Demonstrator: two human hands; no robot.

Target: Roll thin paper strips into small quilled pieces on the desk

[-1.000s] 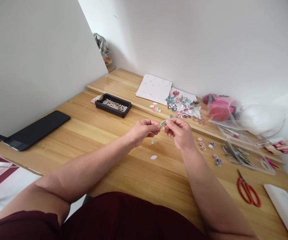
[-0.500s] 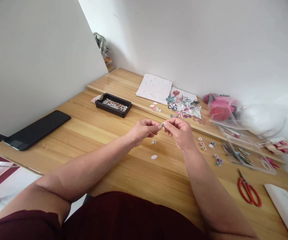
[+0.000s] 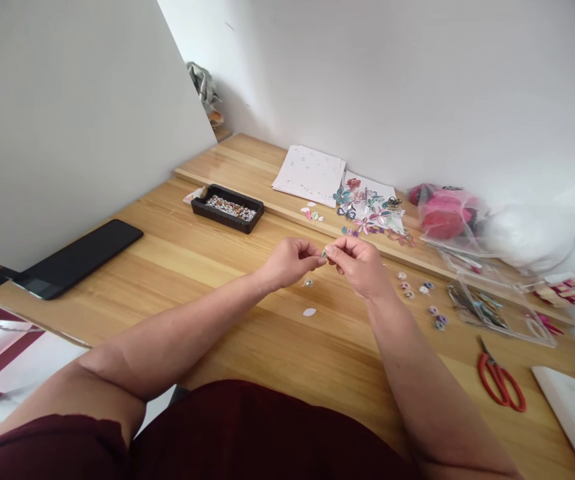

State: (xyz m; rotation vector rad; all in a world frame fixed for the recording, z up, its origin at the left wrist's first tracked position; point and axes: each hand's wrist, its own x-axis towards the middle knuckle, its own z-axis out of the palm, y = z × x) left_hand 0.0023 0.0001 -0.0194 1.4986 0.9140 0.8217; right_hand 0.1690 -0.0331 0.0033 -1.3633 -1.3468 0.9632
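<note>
Over the middle of the table my left hand and my right hand meet at the fingertips, both pinched on one small green petal-like piece. Most of that piece is hidden by the fingers. Just below them a little bobbin of pale thread rests on the wood, a strand of thread curling beside it. Nearer to me lies a white leaf-shaped paper cutout. Several small thread bobbins sit to the right of my right hand.
A black tray of beads stands behind my left hand. Paper sheets and colourful thread flowers lie on the raised back ledge. At right are a clear plastic box, red-handled scissors and a white case. A black phone lies left.
My fingers have shifted slightly on the small green piece, and less of it shows. The whole view has moved a little; the things on the table stay where they were.
</note>
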